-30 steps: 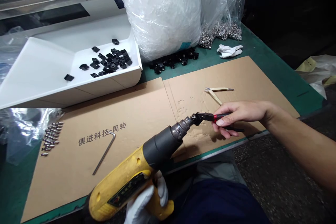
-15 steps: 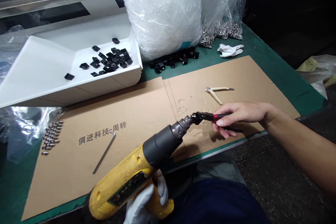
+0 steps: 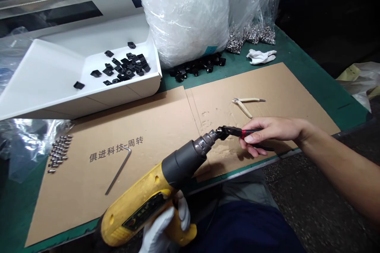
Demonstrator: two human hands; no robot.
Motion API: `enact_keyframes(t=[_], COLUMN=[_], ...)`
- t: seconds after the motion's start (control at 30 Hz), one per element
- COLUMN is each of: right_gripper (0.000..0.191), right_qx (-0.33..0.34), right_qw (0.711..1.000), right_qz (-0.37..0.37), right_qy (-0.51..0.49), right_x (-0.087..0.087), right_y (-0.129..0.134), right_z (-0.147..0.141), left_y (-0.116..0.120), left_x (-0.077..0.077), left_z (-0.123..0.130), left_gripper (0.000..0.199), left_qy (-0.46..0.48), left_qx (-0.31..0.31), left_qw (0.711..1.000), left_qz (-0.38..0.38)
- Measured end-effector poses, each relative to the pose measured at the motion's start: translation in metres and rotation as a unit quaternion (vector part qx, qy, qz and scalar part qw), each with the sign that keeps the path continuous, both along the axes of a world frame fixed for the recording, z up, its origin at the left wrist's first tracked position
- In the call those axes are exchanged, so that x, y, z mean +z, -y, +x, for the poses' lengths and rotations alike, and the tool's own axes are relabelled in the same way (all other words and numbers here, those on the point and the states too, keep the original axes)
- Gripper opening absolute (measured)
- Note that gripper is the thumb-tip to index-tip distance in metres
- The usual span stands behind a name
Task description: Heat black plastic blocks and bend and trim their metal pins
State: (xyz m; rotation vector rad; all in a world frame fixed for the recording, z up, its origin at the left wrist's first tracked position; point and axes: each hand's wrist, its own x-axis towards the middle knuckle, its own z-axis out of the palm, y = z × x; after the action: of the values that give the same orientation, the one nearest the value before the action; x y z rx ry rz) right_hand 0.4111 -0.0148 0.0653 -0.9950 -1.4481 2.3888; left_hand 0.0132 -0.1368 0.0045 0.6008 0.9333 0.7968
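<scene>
In a white glove, my left hand (image 3: 162,227) wraps round the handle of a yellow and black heat gun (image 3: 139,205). Its metal nozzle (image 3: 207,142) points up to the right. My bare right hand (image 3: 264,134) is closed on the handles of red and black pliers (image 3: 234,131). At the jaws sits a small dark part (image 3: 221,133), right at the nozzle's mouth; whether it touches the nozzle I cannot tell. Beyond my right hand lies a pair of cream-handled cutters (image 3: 245,104), spread apart on the cardboard (image 3: 166,114).
A white tray (image 3: 118,93) holds several black parts (image 3: 129,67). Beside it stands a big plastic-wrapped bundle (image 3: 187,16), with more black pieces (image 3: 197,67) before it. Bags of metal fittings (image 3: 252,33) and a white glove (image 3: 261,56) lie behind. A hex key (image 3: 118,170) and metal fittings (image 3: 59,152) lie left.
Both hands, the heat gun and the pliers keep almost the same place. The whole view has shifted very slightly.
</scene>
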Motion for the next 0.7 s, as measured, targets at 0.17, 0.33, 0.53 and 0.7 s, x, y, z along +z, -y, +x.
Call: enact_keyframes(t=[0.17,0.33,0.53,0.7], right_gripper=[0.033,0.032,0.031,0.030], right_qx=[-0.009,-0.017,-0.031,-0.037], right_qw=[1.000,1.000,0.999,0.999], right_qz=[-0.004,-0.004,-0.012,-0.016], right_qy=[0.002,0.001,-0.010,-0.005], right_x=[-0.0006,-0.0004,-0.0033,-0.0031], right_y=[0.0025,0.0027,0.0053,0.0081], right_z=[-0.0020,-0.0028,-0.0036,-0.0060], left_y=[0.0003,-0.0001,0.0005,0.0017], left_x=[-0.0010,-0.0033,-0.0030,-0.0048], left_z=[-0.0002,-0.0009,-0.0001,-0.0023], left_gripper=[0.028,0.028,0.028,0.028], left_qy=[0.011,0.011,0.011,0.013], left_qx=[0.003,0.007,0.003,0.001], left_qw=[1.000,1.000,1.000,1.000], left_qz=[0.001,0.005,0.007,0.001])
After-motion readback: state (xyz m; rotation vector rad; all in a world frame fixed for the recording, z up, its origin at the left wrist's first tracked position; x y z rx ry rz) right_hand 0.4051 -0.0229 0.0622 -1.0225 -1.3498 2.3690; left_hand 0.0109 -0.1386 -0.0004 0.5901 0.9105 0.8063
